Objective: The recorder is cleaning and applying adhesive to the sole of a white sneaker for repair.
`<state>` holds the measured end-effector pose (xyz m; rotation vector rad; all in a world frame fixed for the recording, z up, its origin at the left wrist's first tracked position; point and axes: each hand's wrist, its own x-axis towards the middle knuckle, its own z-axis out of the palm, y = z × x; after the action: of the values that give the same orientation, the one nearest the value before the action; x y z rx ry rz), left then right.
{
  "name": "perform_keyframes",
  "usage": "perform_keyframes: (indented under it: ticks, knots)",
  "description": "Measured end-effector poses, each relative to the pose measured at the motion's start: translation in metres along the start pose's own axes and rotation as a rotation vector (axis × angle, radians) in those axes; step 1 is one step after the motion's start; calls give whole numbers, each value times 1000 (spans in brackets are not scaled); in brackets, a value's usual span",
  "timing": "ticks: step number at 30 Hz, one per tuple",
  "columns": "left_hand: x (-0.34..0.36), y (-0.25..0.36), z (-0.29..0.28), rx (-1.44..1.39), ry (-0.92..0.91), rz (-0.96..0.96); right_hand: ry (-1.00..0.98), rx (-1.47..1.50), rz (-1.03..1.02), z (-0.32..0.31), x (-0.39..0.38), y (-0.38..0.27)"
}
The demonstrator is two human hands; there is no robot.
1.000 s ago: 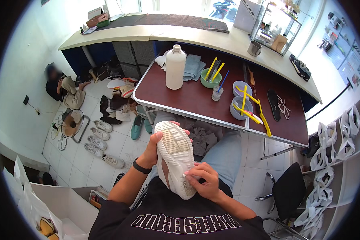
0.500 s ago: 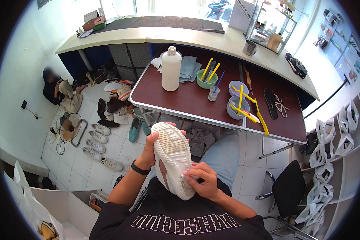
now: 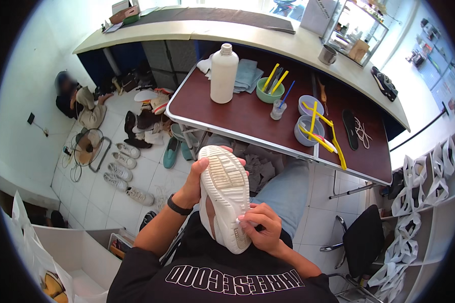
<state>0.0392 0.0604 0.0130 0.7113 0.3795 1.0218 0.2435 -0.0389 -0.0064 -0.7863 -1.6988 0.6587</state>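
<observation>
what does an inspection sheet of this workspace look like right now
surface: dark red folding table with a pale rim, bare at its left front.
job's things: white shoe, sole up, above the lap.
clutter: white bottle, blue cloth, green cup of yellow brushes, two pale blue bowls, black insole, white laces.
grips: left hand grips the shoe's side near the toe; right hand presses at the heel end, fingers curled.
cables: cords on the floor tiles beside a floor fan.
surroundings: shoes scattered on the floor, a seated person by the wall, black chair, white bags on shelves.
</observation>
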Motion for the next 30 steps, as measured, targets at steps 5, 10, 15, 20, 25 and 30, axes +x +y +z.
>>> perform_keyframes:
  ticks: [5, 10, 15, 20, 25, 30]
  knots:
    - [1, -3, 4, 4, -6, -1, 19, -12, 17, -2, -2, -1]
    - [6, -4, 6, -26, -27, 6, -11, -78, -42, -8, 5, -12]
    - [8, -3, 14, -92, -118, -5, -1, -179, -72, -19, 20, -26]
    - [9, -6, 13, -150, -156, 49, 64, -379, -89, -38, 40, -33]
    - [5, -6, 19, -182, -53, 77, 83, -429, -36, -51, 53, -44]
    - [4, -4, 23, -150, -76, 47, -108, -491, -112, -40, 55, -39]
